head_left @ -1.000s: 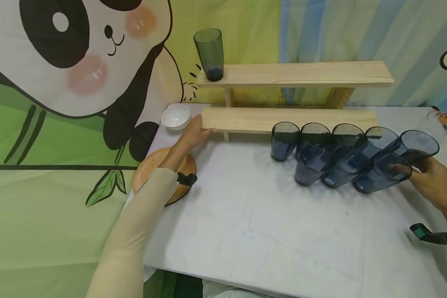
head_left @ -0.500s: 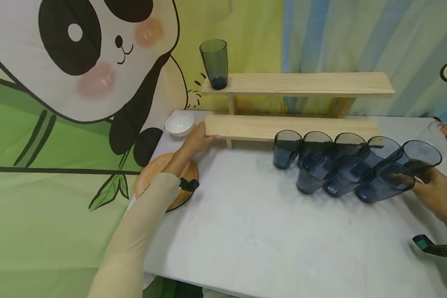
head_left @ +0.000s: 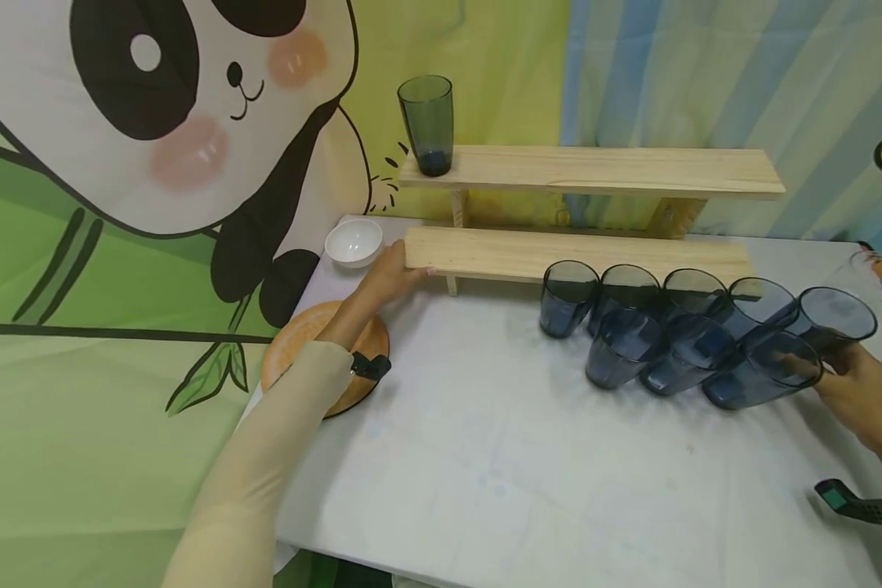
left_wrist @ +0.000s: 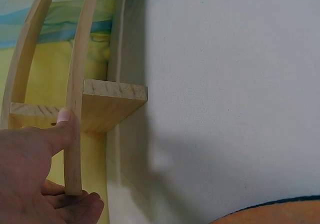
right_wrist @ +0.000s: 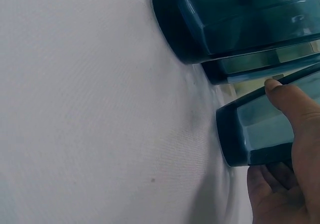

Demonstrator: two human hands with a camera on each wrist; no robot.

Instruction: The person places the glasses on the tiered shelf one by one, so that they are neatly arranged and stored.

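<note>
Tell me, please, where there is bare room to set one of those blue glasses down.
The upper shelf board is bare right of the lone glass. The lower board is bare, with the left hand gripping its left end. The table is open between the orange plate and the glasses. Around the right hand it is crowded.

Bare table (head_left: pixel 485 457) between the hands — crowded tumblers (head_left: pixel 676 335) right, wooden shelf (head_left: pixel 581 253) behind
</note>
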